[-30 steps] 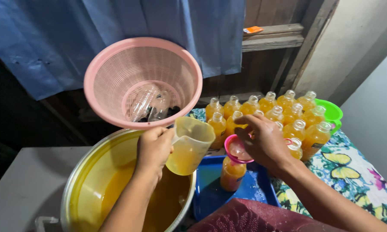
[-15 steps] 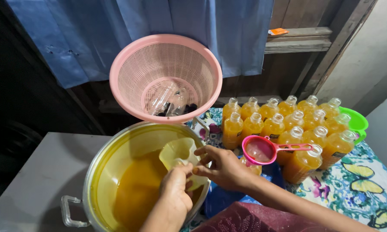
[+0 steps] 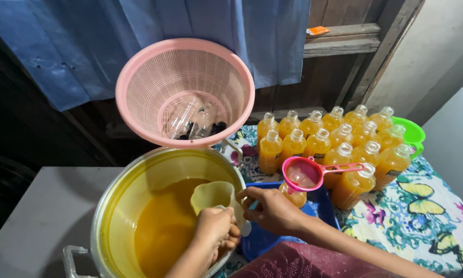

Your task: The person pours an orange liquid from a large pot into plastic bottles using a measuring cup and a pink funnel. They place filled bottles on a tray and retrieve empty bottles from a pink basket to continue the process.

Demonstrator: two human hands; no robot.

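Jug (image 3: 217,198) inside pot (image 3: 113,226), basket (image 3: 185,92) behind, bottles (image 3: 339,139) right, strainer (image 3: 303,174) atop front bottle

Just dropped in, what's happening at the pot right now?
The left hand holds a pale plastic jug tilted inside the big metal pot of orange liquid. The right hand touches the jug's rim. A pink strainer sits on a bottle in the blue tray. Filled bottles stand behind, beside a pink basket.
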